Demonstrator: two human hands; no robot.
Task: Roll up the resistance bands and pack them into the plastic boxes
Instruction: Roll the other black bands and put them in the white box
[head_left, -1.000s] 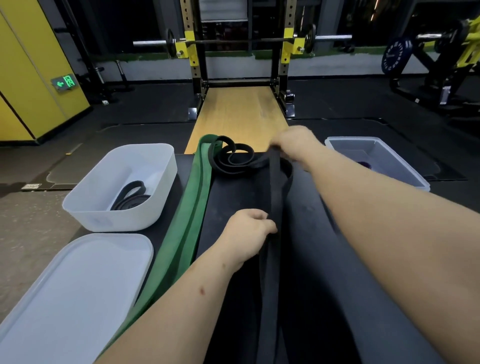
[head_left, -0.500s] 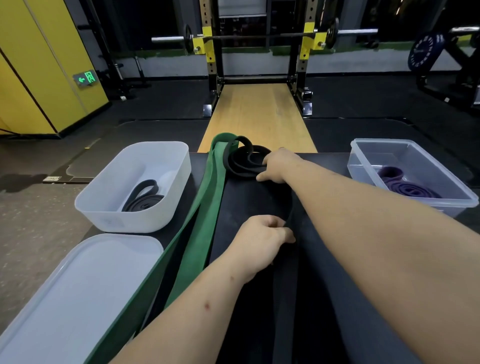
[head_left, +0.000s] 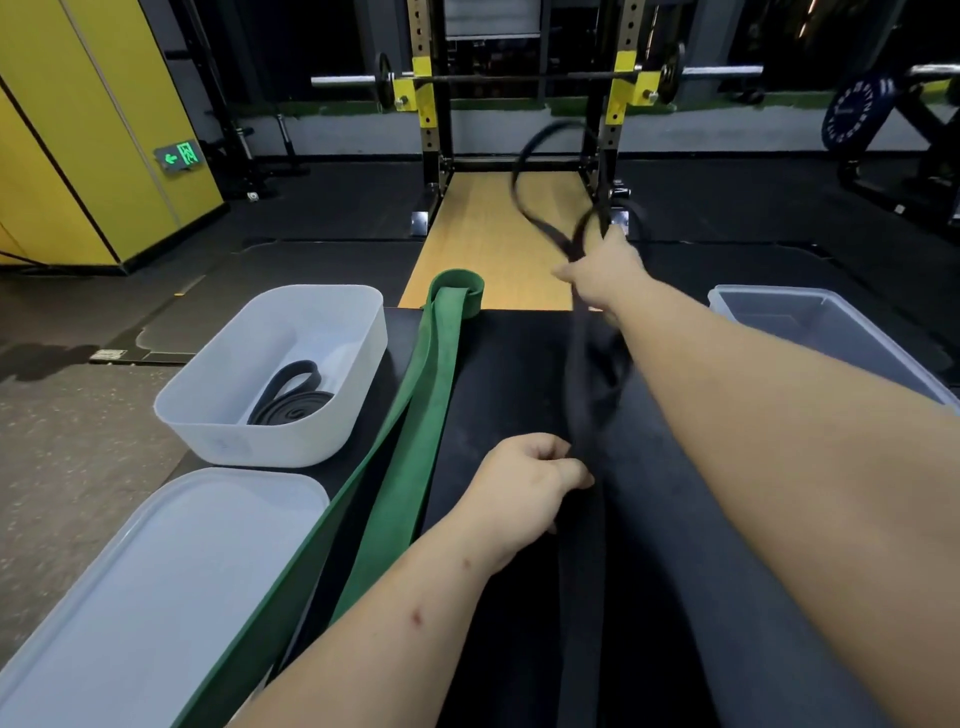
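A long green band (head_left: 415, 415) lies lengthwise along the dark desk (head_left: 509, 374), its far end folded into a small loop at the desk's far edge. Just right of the green band, the left hand (head_left: 524, 486) rests low on the desk with its fingers curled, pinching a black band (head_left: 540, 224) against the surface. Farther right and beyond the green band's looped end, the right hand (head_left: 605, 275) is raised above the desk's far edge, its fingers closed round the same black band. Loose loops of it are blurred in the air above that hand. Left of the green band sits an open white box (head_left: 218, 364) holding a rolled black band (head_left: 291, 402), and nearer the camera on that side lies a pale lid (head_left: 156, 571). Well to the right of the green band stands a clear box (head_left: 831, 332).
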